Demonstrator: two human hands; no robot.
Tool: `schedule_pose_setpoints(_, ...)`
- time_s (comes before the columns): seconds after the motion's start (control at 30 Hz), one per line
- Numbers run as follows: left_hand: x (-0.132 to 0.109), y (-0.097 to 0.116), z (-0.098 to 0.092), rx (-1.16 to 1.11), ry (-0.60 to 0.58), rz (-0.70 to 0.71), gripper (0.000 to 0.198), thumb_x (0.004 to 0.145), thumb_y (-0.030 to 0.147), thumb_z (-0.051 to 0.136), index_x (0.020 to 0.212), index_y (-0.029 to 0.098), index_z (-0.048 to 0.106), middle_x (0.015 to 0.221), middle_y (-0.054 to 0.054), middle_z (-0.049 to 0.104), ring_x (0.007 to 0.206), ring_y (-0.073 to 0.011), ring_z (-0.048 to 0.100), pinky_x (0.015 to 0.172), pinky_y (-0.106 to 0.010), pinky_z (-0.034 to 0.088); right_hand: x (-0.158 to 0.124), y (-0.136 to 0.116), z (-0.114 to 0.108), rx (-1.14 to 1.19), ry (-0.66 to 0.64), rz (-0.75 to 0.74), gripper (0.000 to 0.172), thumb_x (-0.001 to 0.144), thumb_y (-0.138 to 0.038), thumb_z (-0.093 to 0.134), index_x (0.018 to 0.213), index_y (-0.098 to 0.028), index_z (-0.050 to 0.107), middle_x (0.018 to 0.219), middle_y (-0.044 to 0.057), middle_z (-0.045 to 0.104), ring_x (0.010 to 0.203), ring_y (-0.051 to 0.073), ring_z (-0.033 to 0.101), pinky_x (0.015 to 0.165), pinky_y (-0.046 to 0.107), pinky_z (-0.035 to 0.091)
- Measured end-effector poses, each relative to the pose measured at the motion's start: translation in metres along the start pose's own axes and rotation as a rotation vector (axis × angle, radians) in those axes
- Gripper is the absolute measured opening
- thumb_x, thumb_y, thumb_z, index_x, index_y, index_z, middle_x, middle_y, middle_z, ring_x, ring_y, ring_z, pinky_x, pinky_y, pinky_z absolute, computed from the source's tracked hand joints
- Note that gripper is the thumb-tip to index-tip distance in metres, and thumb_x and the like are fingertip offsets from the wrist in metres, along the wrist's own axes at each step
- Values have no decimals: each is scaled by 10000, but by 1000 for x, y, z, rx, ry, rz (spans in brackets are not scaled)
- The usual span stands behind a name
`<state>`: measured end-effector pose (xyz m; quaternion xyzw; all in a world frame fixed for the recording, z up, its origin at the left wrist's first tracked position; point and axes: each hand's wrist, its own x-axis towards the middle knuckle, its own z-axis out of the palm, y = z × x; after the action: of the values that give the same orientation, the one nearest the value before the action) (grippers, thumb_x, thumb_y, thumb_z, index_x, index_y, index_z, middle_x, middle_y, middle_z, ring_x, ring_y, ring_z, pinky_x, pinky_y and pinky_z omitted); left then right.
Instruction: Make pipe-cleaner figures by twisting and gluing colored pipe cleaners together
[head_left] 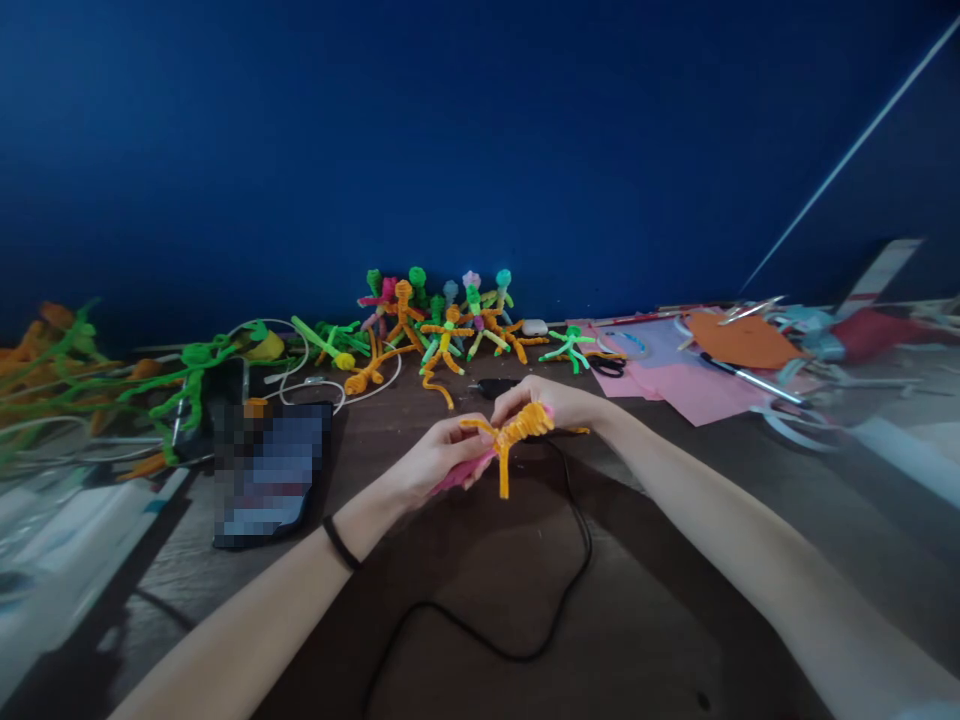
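Observation:
Both hands meet above the middle of the table around a small orange pipe cleaner figure (521, 428) with a coiled body and loose ends sticking out. My left hand (442, 455) is closed, pinching the figure's left side, and a pink piece (463, 470) shows beneath its fingers. From behind, my right hand (536, 400) has its fingers curled onto the upper part of the figure; its fingertips are partly hidden. A bit of pink also peeks out at the coil's far end. One orange end hangs straight down below the hands.
Several finished pipe cleaner figures (450, 325) stand against the blue wall. A phone (277, 475) lies to the left near white cables. Pink paper (697, 390), scissors (609, 367) and an orange sheet (742, 338) are at right. A black cord (581, 520) snakes across the tabletop.

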<state>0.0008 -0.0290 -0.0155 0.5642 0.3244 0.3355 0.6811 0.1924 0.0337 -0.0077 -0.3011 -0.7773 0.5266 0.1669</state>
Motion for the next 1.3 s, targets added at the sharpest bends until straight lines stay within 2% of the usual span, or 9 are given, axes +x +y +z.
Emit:
schedule_pose_setpoints(0.2,-1,-2,2,203,-26,-77,214,749,338,579,661,146,546,475,34,503,367,-43,392,358,-166,261,-1,-7,-3,-143,9,36,188,677,-278,643,786,-130,682,731,22,647,672,118,582,611,218,431)
schedule_pose_setpoints(0.33,-1,0,6,365,-39,-150,198,744,339,566,677,154,553,500,26,533,330,-41,373,313,-159,238,-2,-18,3,-464,95,-82,120,695,-256,650,722,-146,689,712,14,612,656,108,551,591,217,391)
schedule_pose_setpoints(0.43,-1,1,8,452,-43,-152,205,737,347,559,669,153,547,499,27,527,342,-49,386,306,-153,250,-4,-27,3,-704,63,-124,94,735,-191,619,723,-153,703,714,18,574,655,104,526,595,222,370)
schedule_pose_setpoints(0.57,-1,-2,9,535,11,-146,187,731,339,545,666,165,535,486,35,522,328,-57,384,285,-152,248,-8,-35,2,-855,15,-62,165,795,-120,541,782,-142,703,778,41,576,709,114,531,649,232,376)
schedule_pose_setpoints(0.7,-1,-7,10,562,45,-148,155,737,325,510,682,182,534,499,37,533,317,-69,395,267,-158,252,-9,-43,11,-943,134,-46,171,817,-121,512,772,-139,676,843,45,591,753,125,536,622,235,351)
schedule_pose_setpoints(0.8,0,-11,11,606,101,-131,155,734,288,493,629,180,530,458,34,522,273,-67,374,254,-165,225,-8,-48,24,-1078,220,-96,157,830,-156,511,773,-133,655,846,51,586,773,142,523,591,247,321)
schedule_pose_setpoints(0.97,5,-20,4,728,198,-40,223,717,274,522,513,183,537,374,22,497,273,-93,399,291,-197,244,-9,-53,41,-1215,250,-218,177,847,-157,485,755,-111,630,791,67,562,742,149,493,597,258,321)
schedule_pose_setpoints(1.13,8,-32,-2,540,327,100,204,634,174,598,439,197,543,355,9,468,340,-121,448,326,-211,244,-10,-56,56,-1248,231,-307,180,823,-73,479,698,-121,598,742,64,529,697,147,466,573,262,327)
schedule_pose_setpoints(1.3,9,-35,-3,415,387,198,256,608,118,565,385,216,488,321,17,415,350,-127,427,326,-218,254,-10,-57,65,-1270,244,-360,189,809,-15,460,712,-114,589,720,59,518,687,144,463,564,260,339)
